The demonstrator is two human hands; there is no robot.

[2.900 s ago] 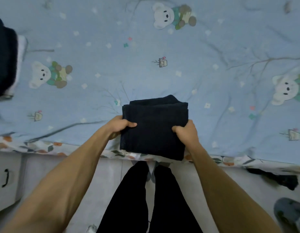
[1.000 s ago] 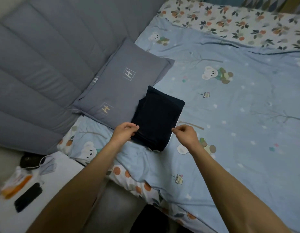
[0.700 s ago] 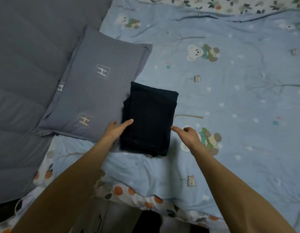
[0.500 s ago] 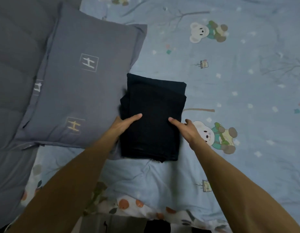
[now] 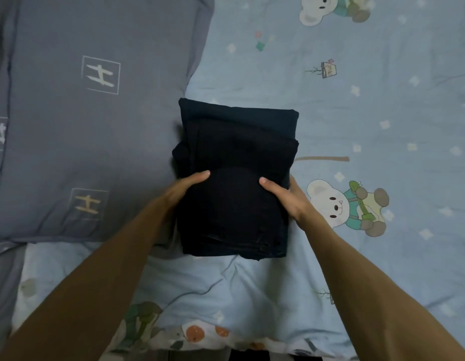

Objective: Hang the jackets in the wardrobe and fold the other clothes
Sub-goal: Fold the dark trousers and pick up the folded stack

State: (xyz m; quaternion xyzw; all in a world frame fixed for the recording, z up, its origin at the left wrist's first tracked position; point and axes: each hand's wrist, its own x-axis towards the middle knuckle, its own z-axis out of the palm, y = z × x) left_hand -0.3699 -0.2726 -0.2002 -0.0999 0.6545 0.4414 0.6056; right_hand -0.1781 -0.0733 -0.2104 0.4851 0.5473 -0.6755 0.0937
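left hand (image 5: 183, 190), right hand (image 5: 287, 198) grip one folded dark garment (image 5: 236, 178) | one pillow (image 5: 95, 113)

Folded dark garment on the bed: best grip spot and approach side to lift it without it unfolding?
Take the folded dark garment by its two long side edges, near the middle, one hand from each side, thumbs on top. That is how the left hand and right hand sit now. It is a flat layered stack with loose layers at the near end, so clamping both sides likely keeps them together.

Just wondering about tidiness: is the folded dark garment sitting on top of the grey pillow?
No, the folded dark garment lies on the blue sheet beside the grey pillow.
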